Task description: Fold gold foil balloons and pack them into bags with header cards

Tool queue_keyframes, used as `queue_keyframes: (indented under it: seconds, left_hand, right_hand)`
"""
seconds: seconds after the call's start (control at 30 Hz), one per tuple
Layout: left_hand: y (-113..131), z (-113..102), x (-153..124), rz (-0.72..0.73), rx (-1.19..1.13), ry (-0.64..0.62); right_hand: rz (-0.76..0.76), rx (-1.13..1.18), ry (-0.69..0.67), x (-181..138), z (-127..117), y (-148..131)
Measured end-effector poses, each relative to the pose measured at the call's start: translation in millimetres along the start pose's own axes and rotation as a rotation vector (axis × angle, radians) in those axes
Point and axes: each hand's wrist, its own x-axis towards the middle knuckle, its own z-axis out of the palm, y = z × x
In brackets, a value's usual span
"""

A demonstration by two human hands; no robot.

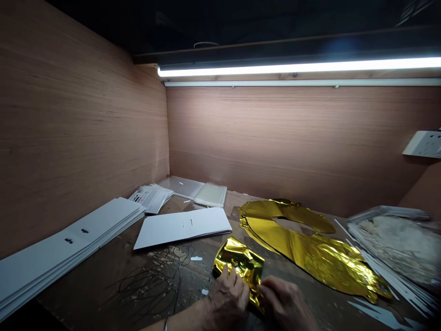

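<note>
A folded gold foil balloon (237, 250) lies on the dark table in front of me, shiny and creased. My left hand (229, 292) is on its near left part, fingers bent and closed down on the foil. At the near right edge of the same balloon, my right hand (289, 301) pinches the foil between thumb and fingers; part of that grip is hidden. Several flat gold foil balloons (303, 253) with small tabs lie spread in a curved stack just beyond and to the right.
White card strips with slots (113, 218) are stacked at the left, with more white cards (182, 225) in the middle. Printed cards (151, 197) and clear plastic sleeves (211, 194) lie at the back. Dark thin strings (151, 285) lie loose; a plastic bag (399, 243) sits right.
</note>
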Motion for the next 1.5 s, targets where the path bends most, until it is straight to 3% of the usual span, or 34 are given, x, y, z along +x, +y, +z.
queue_keyframes:
  seconds: [0.1,0.23,0.33,0.43,0.8,1.03,1.23,1.37,1.5]
  left_hand:
    - [-12,-2,-3,0.099,-0.066,0.022]
    - [-28,-4,-8,0.220,-0.118,0.071]
    - [-34,-6,-9,0.259,-0.160,0.074]
    - [-33,-11,-6,0.238,-0.207,0.033]
    - [-30,-35,5,0.154,-0.472,-0.183]
    - [-31,-18,12,0.199,-0.523,-0.242]
    - [-27,-6,10,0.190,-0.446,-0.200]
    - [-29,-16,10,0.151,-0.486,-0.203]
    - [-24,-32,7,0.112,-0.398,-0.100]
  right_hand:
    - [-0.206,-0.134,0.064,12,-14,8]
    - [-0.400,-0.214,-0.107,30,-7,18]
    - [-0.380,-0.196,-0.257,33,13,23]
    - [-0.315,-0.168,-0.323,30,24,25]
    - [-0.107,0.184,-0.451,35,5,21]
    - [-0.172,0.184,-0.418,36,3,22]
    - [-0.367,-0.049,-0.321,34,-5,35]
    - [-0.387,-0.093,-0.403,25,-6,39]
    - [-0.352,-0.109,-0.395,20,0,39]
